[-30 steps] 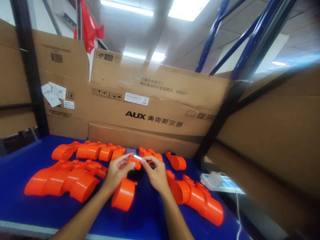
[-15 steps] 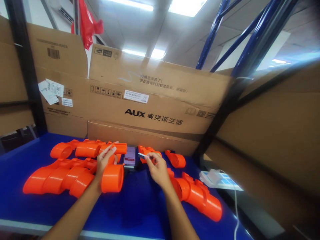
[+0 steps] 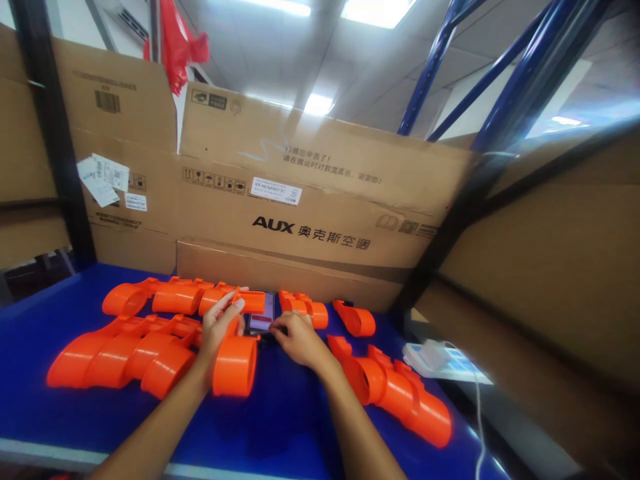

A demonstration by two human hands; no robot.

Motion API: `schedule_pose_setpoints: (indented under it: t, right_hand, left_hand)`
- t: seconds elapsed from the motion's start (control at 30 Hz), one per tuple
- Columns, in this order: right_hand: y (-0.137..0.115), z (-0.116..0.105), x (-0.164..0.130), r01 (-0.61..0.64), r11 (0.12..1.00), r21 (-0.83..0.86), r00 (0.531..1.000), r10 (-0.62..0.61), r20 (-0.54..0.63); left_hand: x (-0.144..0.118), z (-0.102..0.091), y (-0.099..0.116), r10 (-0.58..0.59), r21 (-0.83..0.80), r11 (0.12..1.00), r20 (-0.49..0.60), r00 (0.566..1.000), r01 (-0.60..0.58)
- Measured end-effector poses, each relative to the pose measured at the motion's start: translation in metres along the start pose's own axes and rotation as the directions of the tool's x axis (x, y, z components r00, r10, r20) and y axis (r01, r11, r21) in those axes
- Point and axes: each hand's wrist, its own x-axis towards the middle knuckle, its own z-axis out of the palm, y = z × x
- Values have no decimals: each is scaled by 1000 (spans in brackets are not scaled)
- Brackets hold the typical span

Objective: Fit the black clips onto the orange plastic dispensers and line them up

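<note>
My left hand [image 3: 220,327] is closed around an orange plastic part [image 3: 234,368]. The part has a wide open ring at its lower end and a flat arm sticking out to the right above my fingers. Left of it, several similar orange parts [image 3: 107,360] lie in a row. My right hand [image 3: 297,339] is closed in a pinch just in front of a phone [image 3: 261,315] with a lit screen. Whatever sits between those fingertips is too small and hidden to make out. A small gap separates the pinch from the held part.
More orange parts lie behind my left hand [image 3: 177,298], beyond my right hand [image 3: 319,315] and at the right [image 3: 413,403]. A white power strip [image 3: 445,363] with a cable is at the right edge. Cardboard [image 3: 310,260] walls the back of the blue table [image 3: 280,427].
My right hand has moved left and slightly down, nearer the held orange part; the thin pale strip in its fingers no longer shows. My left hand has shifted slightly right with the part.
</note>
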Motion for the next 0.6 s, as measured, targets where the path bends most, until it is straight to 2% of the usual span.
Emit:
schedule_pose_setpoints:
  t: [0.2, 0.37, 0.5, 0.6]
  right_hand:
    - [0, -4, -3, -27, 1000, 14, 999, 28, -47]
    - [0, -15, -5, -30, 989, 143, 964, 67, -256]
    - [-8, -22, -16, 60, 950, 306, 928, 60, -367]
    - [-24, -27, -27, 203, 911, 359, 941, -80, -329]
  left_hand:
    - [0, 2, 0, -14, 26, 1000, -13, 1000, 14]
    - [-3, 7, -4, -7, 24, 1000, -14, 1000, 7]
    - [-2, 11, -13, -37, -27, 999, -82, 996, 35]
    - [0, 11, -17, -11, -58, 998, -194, 981, 0]
